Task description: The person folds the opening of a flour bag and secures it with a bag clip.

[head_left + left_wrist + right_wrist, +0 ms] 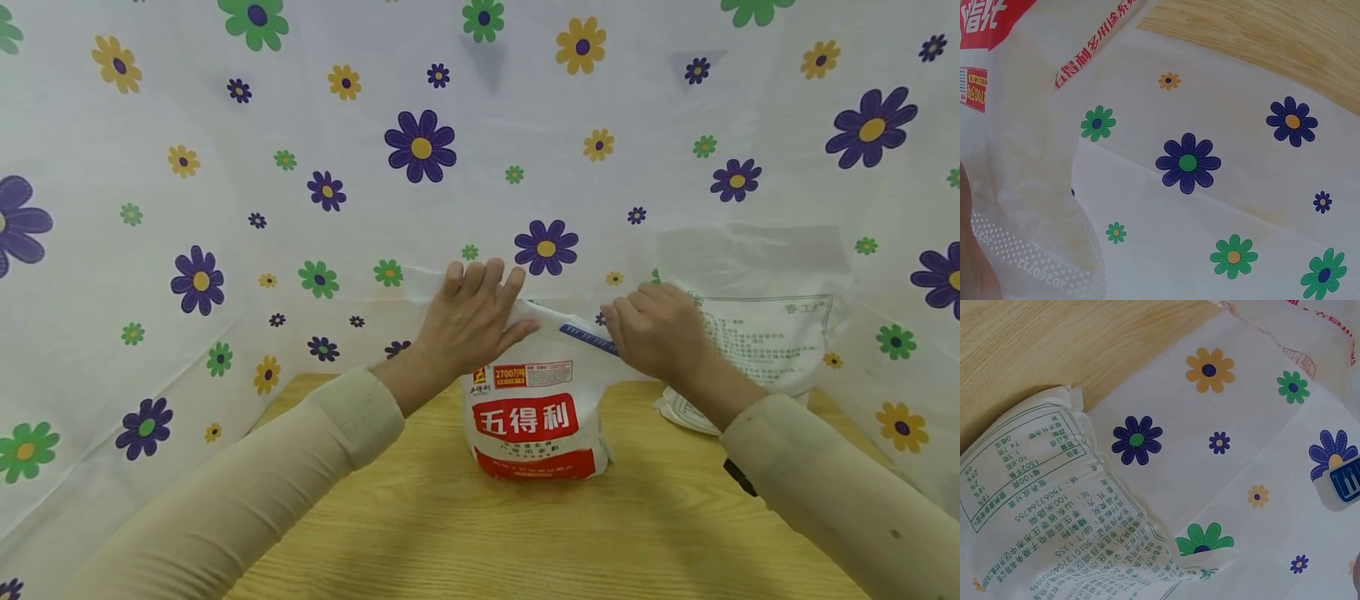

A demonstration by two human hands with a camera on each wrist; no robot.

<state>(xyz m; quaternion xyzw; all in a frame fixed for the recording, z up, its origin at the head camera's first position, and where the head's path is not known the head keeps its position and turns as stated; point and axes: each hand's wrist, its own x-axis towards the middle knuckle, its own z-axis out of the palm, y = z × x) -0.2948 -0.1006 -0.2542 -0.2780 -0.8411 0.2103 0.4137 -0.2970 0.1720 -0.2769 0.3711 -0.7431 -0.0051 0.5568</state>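
A white flour bag (536, 425) with a red label stands upright on the wooden table (450, 533). My left hand (472, 321) lies on the left side of the bag's top, fingers straight and pointing away, thumb against the plastic. My right hand (654, 329) has its fingers curled and pinches the right side of the bag's top edge. In the left wrist view the bag's (1029, 156) dotted sealed edge (1035, 265) shows close up. In the right wrist view a corner of the bag top with a blue patch (1344, 481) shows at the right.
A second white bag (765, 346) with printed text leans at the right, just past my right hand, and also fills the lower left of the right wrist view (1054, 506). A flowered white sheet (225, 208) hangs behind and around the table.
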